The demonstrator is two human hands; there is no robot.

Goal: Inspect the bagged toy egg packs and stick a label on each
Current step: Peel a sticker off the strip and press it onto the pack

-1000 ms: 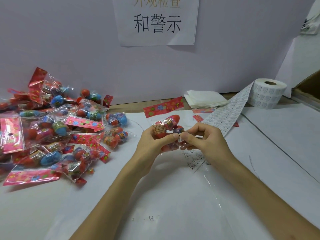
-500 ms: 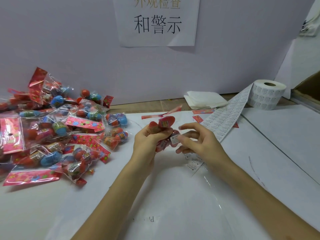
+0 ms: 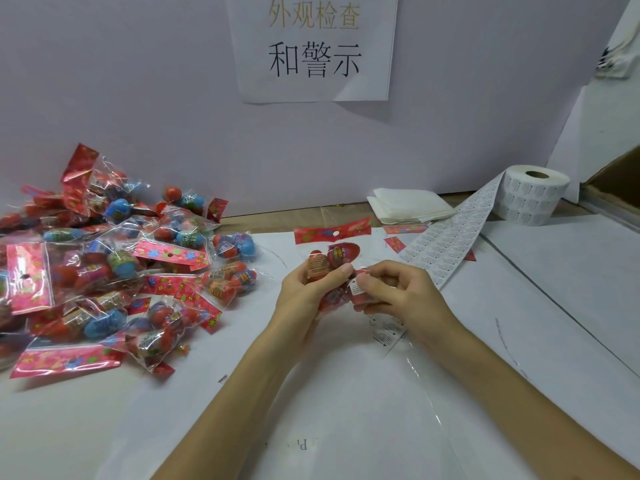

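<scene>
My left hand (image 3: 308, 292) grips a clear bag of red toy eggs (image 3: 334, 259) with a red header card (image 3: 330, 233), held upright above the white table sheet. A small white warning label (image 3: 356, 287) lies on the bag's lower part. My right hand (image 3: 398, 292) grips the bag from the right, its thumb on that label. A strip of labels (image 3: 446, 244) runs from the label roll (image 3: 531, 194) at the back right down under my right hand. A pile of bagged egg packs (image 3: 114, 265) lies at the left.
A folded white cloth (image 3: 408, 204) sits at the back by the wall. A paper sign (image 3: 313, 46) hangs on the wall above. Small red scraps (image 3: 394, 244) lie near the label strip. A cardboard box edge (image 3: 616, 181) is at the far right.
The bag has turned so its header card faces me flat again. My right hand closed in from spread fingers and its thumb now lies on the label on the bag.
</scene>
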